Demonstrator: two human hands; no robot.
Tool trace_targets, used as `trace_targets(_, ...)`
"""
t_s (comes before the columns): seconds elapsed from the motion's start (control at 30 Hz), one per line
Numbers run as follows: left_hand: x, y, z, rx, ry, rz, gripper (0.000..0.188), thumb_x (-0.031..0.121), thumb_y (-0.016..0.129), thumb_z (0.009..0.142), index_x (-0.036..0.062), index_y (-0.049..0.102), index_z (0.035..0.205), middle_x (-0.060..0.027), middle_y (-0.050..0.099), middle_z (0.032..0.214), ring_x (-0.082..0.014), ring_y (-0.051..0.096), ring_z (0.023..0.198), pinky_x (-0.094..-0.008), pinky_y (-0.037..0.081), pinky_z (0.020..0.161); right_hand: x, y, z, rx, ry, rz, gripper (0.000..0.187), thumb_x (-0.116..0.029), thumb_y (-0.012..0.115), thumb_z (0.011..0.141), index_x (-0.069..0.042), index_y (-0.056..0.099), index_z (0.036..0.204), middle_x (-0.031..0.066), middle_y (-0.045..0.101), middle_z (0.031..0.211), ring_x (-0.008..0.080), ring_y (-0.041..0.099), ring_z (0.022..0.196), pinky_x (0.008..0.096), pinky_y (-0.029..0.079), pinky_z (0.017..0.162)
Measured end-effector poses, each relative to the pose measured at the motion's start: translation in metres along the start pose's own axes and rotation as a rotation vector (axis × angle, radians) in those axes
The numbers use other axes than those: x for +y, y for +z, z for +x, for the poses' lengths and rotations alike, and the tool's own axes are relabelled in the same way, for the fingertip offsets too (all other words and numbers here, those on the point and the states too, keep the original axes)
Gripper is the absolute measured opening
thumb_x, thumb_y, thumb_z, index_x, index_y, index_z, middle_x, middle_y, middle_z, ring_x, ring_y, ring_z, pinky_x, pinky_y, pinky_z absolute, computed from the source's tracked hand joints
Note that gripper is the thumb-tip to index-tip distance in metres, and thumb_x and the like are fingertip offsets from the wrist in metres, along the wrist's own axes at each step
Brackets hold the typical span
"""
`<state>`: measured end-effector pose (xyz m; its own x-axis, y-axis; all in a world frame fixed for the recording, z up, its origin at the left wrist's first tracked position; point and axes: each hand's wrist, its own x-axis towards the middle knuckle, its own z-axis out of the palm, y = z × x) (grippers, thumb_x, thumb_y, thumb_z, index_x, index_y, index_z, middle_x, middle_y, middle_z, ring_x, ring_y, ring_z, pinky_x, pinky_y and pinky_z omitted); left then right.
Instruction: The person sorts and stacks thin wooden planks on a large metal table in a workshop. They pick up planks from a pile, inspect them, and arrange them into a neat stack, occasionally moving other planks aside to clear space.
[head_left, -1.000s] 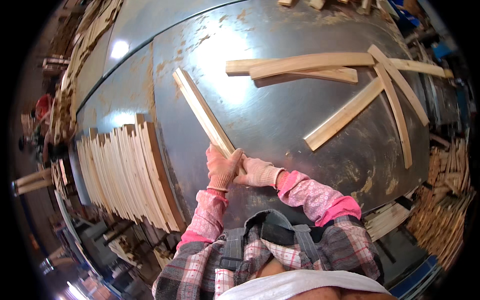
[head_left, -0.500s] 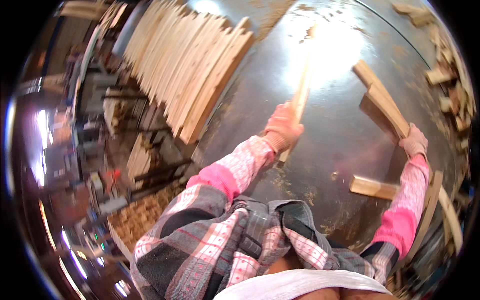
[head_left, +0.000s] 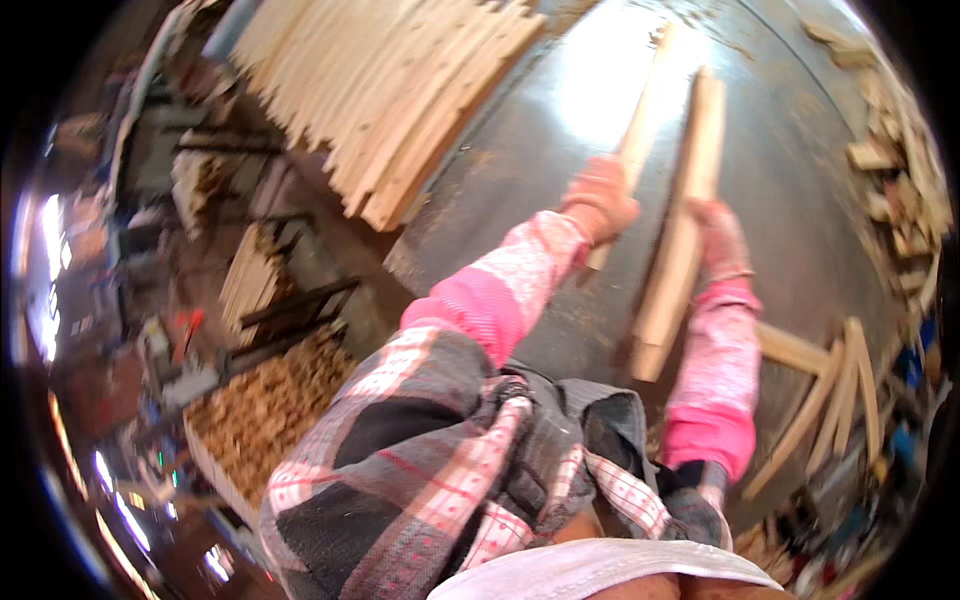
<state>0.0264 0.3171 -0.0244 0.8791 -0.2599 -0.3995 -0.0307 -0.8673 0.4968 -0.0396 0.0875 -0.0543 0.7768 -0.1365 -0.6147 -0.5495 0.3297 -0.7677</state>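
My left hand (head_left: 600,200) is closed around the near part of a slim wooden strip (head_left: 648,105), which slants away from me over the dark, shiny metal table (head_left: 540,310). To its right, my right hand (head_left: 720,240) grips what look like two pale wooden pieces (head_left: 688,190) lying together lengthwise. These run nearly parallel to the strip, with a gap between. Their near end points back toward my body. Both my forearms wear pink patterned sleeves. Some fingertips are hidden behind the wood.
A row of pale wooden slats (head_left: 400,100) lies at the far left. Several curved wooden pieces (head_left: 835,390) rest at the right, beside another short piece (head_left: 790,348). Offcuts (head_left: 880,155) line the far right edge. A stack of wood blocks (head_left: 270,415) stands at lower left.
My right hand has swung inward to the left, turning its wooden pieces until they run beside the strip. My left hand has shifted slightly right and away, still holding the strip.
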Motion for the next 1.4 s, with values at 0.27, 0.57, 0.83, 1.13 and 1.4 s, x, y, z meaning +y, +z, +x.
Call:
trace_targets(0.27, -0.127, -0.053, -0.087, -0.131, 0.106, 0.056, 0.076, 0.030, 0.073, 0.078, 0.0063, 0.045, 0.144, -0.0229, 0.053, 0.135, -0.0447, 0.058, 0.120, -0.0511, 0.049, 0.102, 0.108, 0.164, -0.123, 0.240, -0.060, -0.048, 0.047, -0.040, 0.066, 0.096, 0.000, 0.068, 0.122, 0.0079, 0.069, 0.100, 0.0172, 0.060, 0.094, 0.0342, 0.050, 0.087)
trace_targets(0.57, -0.159, -0.073, -0.112, -0.290, 0.114, 0.022, 0.090, 0.050, 0.072, 0.084, 0.0059, 0.039, 0.155, -0.0215, 0.048, 0.147, -0.0429, 0.054, 0.130, -0.0473, 0.045, 0.109, 0.066, 0.211, -0.077, 0.348, 0.076, -0.860, 0.061, -0.057, 0.059, 0.092, -0.003, 0.072, 0.115, 0.0279, 0.070, 0.114, 0.0429, 0.065, 0.116, 0.0473, 0.050, 0.098)
trace_targets(0.83, -0.206, -0.107, -0.080, 0.363, 0.647, 0.299, 0.045, 0.031, 0.076, 0.080, 0.0049, 0.065, 0.116, -0.0228, 0.066, 0.116, -0.0414, 0.060, 0.117, -0.0507, 0.048, 0.100, 0.088, 0.298, -0.015, 0.000, -0.253, -0.954, 0.037, -0.034, 0.060, 0.089, -0.003, 0.078, 0.097, 0.0239, 0.074, 0.093, 0.0355, 0.074, 0.096, 0.0441, 0.058, 0.083)
trace_targets(1.13, -0.217, -0.137, -0.069, 0.209, 0.553, 0.386, 0.060, 0.022, 0.073, 0.083, -0.0034, 0.057, 0.135, -0.0255, 0.058, 0.136, -0.0434, 0.052, 0.130, -0.0504, 0.040, 0.113, 0.048, 0.289, -0.024, -0.006, -0.204, -0.810, 0.065, -0.038, 0.068, 0.090, 0.004, 0.056, 0.139, 0.0295, 0.063, 0.132, 0.0413, 0.059, 0.128, 0.0449, 0.046, 0.109)
trace_targets(1.4, -0.102, -0.085, -0.025, 0.205, 0.843, 0.069, 0.053, 0.014, 0.075, 0.086, 0.0003, 0.061, 0.135, -0.0222, 0.062, 0.133, -0.0379, 0.058, 0.125, -0.0439, 0.047, 0.107, 0.047, -0.019, -0.174, 0.851, 0.134, -0.731, 0.064, -0.039, 0.071, 0.087, -0.004, 0.057, 0.139, 0.0222, 0.063, 0.136, 0.0426, 0.060, 0.123, 0.0494, 0.050, 0.103)
